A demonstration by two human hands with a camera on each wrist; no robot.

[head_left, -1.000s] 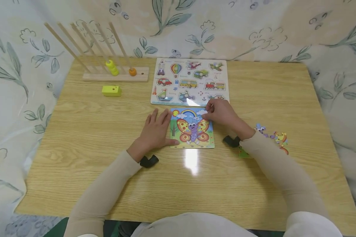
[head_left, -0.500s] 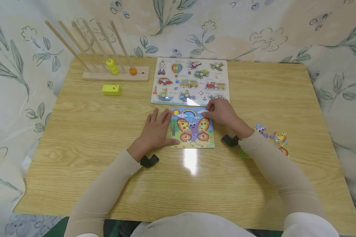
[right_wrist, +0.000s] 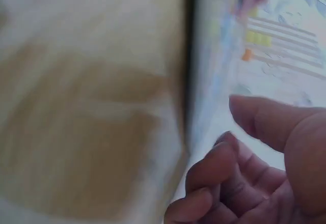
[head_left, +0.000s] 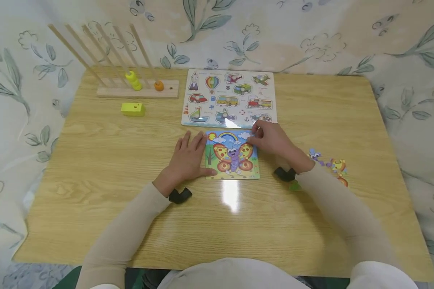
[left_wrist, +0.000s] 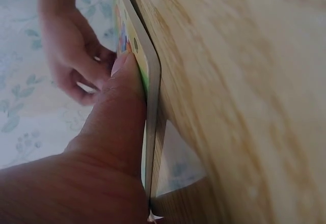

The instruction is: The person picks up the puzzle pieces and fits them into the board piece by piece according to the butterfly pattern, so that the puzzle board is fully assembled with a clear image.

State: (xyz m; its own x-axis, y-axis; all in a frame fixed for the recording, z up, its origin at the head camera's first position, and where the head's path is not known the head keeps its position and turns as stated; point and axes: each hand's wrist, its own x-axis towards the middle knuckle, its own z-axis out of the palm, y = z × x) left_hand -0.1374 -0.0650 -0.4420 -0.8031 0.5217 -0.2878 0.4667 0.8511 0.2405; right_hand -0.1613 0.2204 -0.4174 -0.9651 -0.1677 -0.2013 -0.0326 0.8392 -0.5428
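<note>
A square butterfly jigsaw puzzle (head_left: 234,158) lies in the middle of the table, a sun and rainbow along its top. My left hand (head_left: 189,158) is spread along its left side, with straight fingers beside the edge. In the left wrist view, the left thumb (left_wrist: 119,94) presses on the puzzle's face near its rim. My right hand (head_left: 271,138) is at the upper right corner, thumb tip over the puzzle. In the right wrist view, the right thumb (right_wrist: 260,119) stands apart from the loosely bent fingers (right_wrist: 211,175), with nothing visible between them.
Loose puzzle pieces (head_left: 338,165) lie to the right, partly hidden by the right sleeve. A vehicle peg puzzle board (head_left: 231,92) lies just behind the jigsaw. A wooden peg stand (head_left: 137,93) with tall dowels and a yellow block (head_left: 132,109) stand at back left.
The head view has shifted slightly. My right thumb has slid a little outward on the puzzle's upper right. The left hand keeps its place at the left edge.
</note>
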